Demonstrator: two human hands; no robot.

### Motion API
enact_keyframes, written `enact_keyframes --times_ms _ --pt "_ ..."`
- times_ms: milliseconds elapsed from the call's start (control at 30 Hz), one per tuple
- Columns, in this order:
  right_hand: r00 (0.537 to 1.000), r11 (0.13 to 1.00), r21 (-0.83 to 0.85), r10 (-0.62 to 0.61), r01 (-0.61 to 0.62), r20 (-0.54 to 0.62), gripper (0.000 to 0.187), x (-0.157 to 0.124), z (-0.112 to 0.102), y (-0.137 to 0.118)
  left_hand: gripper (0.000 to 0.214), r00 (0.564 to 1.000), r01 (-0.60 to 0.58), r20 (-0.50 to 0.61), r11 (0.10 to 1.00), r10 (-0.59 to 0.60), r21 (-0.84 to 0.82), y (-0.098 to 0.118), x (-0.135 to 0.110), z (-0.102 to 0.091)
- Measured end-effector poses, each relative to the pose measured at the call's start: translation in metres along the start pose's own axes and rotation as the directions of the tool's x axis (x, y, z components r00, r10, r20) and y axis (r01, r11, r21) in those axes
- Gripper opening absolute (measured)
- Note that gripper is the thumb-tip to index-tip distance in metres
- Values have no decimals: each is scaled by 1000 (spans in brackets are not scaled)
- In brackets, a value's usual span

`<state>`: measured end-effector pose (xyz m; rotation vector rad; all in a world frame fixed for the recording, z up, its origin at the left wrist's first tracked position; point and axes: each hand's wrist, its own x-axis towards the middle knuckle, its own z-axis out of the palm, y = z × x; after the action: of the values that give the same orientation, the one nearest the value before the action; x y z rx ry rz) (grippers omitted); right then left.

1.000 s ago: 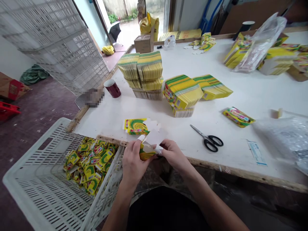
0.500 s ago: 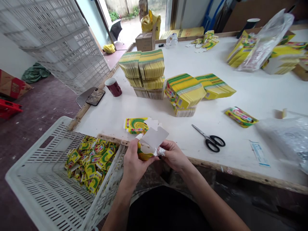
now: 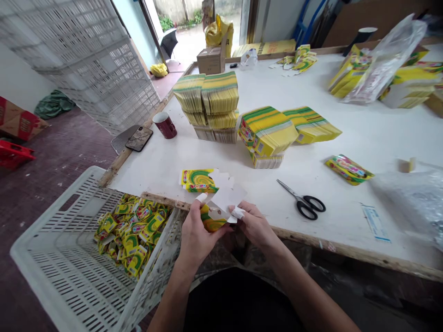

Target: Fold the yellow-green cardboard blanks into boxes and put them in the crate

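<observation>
Just over the table's front edge, my left hand (image 3: 197,233) is closed around a small yellow and green carton (image 3: 212,223), its white inner flaps standing up and open. A white covering shows on my left thumb tip. My right hand (image 3: 254,223) pinches the carton's right side near a flap, with white material at its thumb tip; the other fingertips are partly hidden. Behind the carton on the tabletop lies another yellow carton (image 3: 198,180), its white flaps spread to the right.
Left of me, a white plastic crate (image 3: 62,258) holds many small yellow cartons. On the table (image 3: 304,170) are black-handled scissors (image 3: 308,207), stacked flat cartons (image 3: 214,99), a maroon mug (image 3: 165,126), a phone (image 3: 139,138) and a clear plastic bag (image 3: 411,198).
My right thumb has shifted up and over the carton's open end, and the flaps have tilted. The whole view has moved slightly; the things on the table stay put.
</observation>
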<state>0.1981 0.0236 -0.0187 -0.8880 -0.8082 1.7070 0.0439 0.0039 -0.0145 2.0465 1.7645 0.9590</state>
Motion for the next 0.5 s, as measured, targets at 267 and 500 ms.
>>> enact_keyframes --times_ms 267,500 --pt "891 754 -481 -334 448 306 46 -10 5 -14 65 997 -36 56 990 44 -133 3 2 -2" --pt "782 564 -548 -363 618 507 65 -8 6 -12 47 989 -48 122 972 78 -228 1 3 -3"
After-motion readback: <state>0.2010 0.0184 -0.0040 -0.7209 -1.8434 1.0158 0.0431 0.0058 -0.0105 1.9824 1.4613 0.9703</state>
